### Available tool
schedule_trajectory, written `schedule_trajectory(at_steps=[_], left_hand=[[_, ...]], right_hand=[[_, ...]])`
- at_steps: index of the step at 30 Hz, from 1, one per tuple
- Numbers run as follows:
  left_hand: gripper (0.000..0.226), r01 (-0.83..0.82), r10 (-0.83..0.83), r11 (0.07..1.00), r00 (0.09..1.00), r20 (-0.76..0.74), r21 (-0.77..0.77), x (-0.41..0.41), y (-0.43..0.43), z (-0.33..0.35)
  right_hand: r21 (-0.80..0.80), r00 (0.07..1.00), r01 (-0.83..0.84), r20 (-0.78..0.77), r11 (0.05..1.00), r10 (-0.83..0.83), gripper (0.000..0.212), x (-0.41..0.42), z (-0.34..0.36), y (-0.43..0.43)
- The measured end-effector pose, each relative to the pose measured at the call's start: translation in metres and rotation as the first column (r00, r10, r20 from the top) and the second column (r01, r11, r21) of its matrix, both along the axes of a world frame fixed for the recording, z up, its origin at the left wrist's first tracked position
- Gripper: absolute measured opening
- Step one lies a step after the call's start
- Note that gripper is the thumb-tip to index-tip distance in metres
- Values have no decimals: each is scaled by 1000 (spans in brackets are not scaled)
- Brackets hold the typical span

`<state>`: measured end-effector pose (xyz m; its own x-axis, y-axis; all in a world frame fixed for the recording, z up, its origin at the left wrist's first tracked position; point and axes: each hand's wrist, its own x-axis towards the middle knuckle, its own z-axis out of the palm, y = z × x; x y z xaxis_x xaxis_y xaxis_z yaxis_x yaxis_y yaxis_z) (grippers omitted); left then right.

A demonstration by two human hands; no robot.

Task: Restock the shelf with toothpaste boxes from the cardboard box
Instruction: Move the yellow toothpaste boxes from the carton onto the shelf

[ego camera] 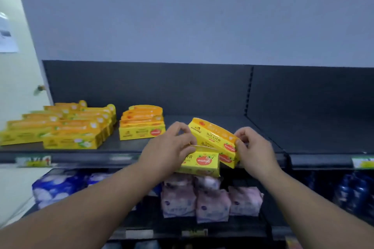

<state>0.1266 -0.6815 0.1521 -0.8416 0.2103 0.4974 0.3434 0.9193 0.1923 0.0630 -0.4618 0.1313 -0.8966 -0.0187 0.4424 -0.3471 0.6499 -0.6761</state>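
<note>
your two bare forearms (70, 214) reach in from the bottom corners and meet at the front lip of the dark shelf (263, 133). your left hand (170, 145) has its fingers curled and its thumb tucked in, gripping the left end of a yellow toothpaste box (202, 162). you hold that box level just in front of the shelf's front edge, its red fruit mark facing you. your right hand (253, 147) curls its fingers too, pinching the right end of the tilted boxes (212, 135). these lean with their left end raised over the shelf and their right end low against your fingertips. they look like two stacked together, though motion blur keeps you from being sure. they touch the top of the level box. just left of your hands, a stack of orange-topped boxes (141, 127) stands on the shelf, and farther left lie rows of yellow boxes with green marks (60, 129). below, a lower shelf (145, 220) carries pink packets (212, 202) and blue packets (56, 186).
</note>
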Motion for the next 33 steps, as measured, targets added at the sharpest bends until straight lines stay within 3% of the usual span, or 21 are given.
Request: schedule_trajectory(at_steps=[13,21,27,33], left_hand=[[15,-317,315,948,943,-103,-2,-18,-110,16],[20,-481,484,872,875,21,-95,-62,-143,13],[16,-451,445,893,881,161,-4,-84,-155,5],[7,-356,335,932,917,217,62,-102,-168,8]], right_hand=[[67,985,-169,39,983,167,21,-62,19,-80],[98,962,-268,76,958,262,20,-103,33,-78],[175,874,-477,201,861,443,19,-115,31,-85],[153,853,-516,180,843,490,20,-110,16,-122]])
